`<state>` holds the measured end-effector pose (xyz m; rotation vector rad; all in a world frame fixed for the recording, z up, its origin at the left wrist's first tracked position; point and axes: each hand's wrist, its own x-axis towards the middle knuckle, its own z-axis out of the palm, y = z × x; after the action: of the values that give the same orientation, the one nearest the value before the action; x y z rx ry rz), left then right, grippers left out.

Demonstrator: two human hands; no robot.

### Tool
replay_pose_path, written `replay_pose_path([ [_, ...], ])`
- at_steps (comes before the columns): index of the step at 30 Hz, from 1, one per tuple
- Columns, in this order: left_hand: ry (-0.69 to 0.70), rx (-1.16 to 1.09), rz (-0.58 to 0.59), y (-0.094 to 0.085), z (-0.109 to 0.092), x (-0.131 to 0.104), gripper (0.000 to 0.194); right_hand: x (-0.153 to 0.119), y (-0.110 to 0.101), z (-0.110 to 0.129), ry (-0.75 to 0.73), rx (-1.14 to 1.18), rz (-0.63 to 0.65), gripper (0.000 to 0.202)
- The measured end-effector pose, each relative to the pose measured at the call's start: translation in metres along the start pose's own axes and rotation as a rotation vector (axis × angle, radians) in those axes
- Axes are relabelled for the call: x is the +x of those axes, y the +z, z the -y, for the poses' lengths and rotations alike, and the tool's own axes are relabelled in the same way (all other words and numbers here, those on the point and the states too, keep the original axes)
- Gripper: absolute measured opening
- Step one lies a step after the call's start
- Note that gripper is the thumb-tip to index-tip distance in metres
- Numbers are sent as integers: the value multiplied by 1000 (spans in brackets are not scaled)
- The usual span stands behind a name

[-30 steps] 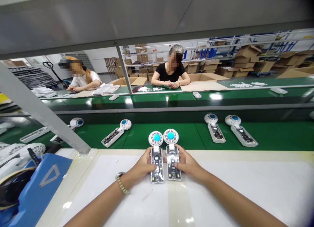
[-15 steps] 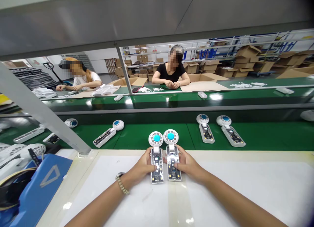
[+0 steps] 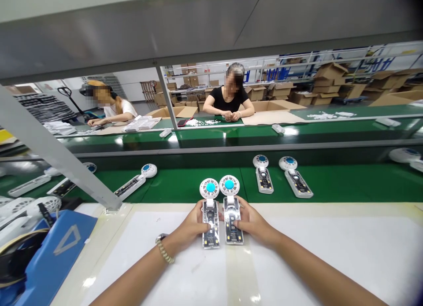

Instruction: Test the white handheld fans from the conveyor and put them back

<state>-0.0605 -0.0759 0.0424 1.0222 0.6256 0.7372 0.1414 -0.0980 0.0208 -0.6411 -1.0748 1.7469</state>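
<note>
Two small handheld fans lie side by side on the white bench [image 3: 330,244], heads pointing away from me over the belt's edge. Each has a round white head with a blue centre and an open body showing a circuit board. My left hand [image 3: 191,226] grips the left fan [image 3: 210,218] with the thumb on its board. My right hand [image 3: 253,222] grips the right fan [image 3: 231,215] the same way.
A green conveyor belt [image 3: 198,182] beyond the bench carries more open fans [image 3: 263,176] [image 3: 295,178] [image 3: 135,182]. A slanted grey metal strut [image 3: 59,158] and a blue fixture [image 3: 56,253] stand at left. Two people sit at a far belt with cardboard boxes behind them.
The fans on the green belt have moved leftward. My hands and the two fans I hold have stayed in place.
</note>
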Motion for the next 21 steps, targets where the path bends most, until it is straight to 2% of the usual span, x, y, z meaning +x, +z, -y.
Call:
replay_pose_path([
  [2, 8, -14, -31, -1, 0, 1, 58, 0, 1, 2, 47, 46, -28, 61],
  [4, -9, -32, -81, 0, -1, 1, 42, -1, 2, 4, 117, 126, -44, 42],
  [5, -31, -26, -91, 1, -2, 1, 35, -1, 2, 6, 146, 163, -39, 40],
  [7, -88, 30, -72, 4, -4, 0, 49, -2, 1, 11, 167, 195, -31, 57],
  [9, -137, 109, -54, 7, -7, 1, 62, -3, -4, 20, 155, 154, -80, 65],
  [12, -160, 157, -160, 0, -13, 10, 59, -4, -27, 47, 113, -24, -290, 67],
  [15, -150, 337, -368, -26, -30, 28, 60, -7, -70, 85, 74, -392, -637, 66],
  [17, -81, 592, -550, -54, -50, 41, 58, -12, -106, 111, 89, -809, -845, 64],
  [21, 12, 806, -787, -108, -94, 52, 50, -29, -165, 143, 79, -1050, -1016, 53],
])
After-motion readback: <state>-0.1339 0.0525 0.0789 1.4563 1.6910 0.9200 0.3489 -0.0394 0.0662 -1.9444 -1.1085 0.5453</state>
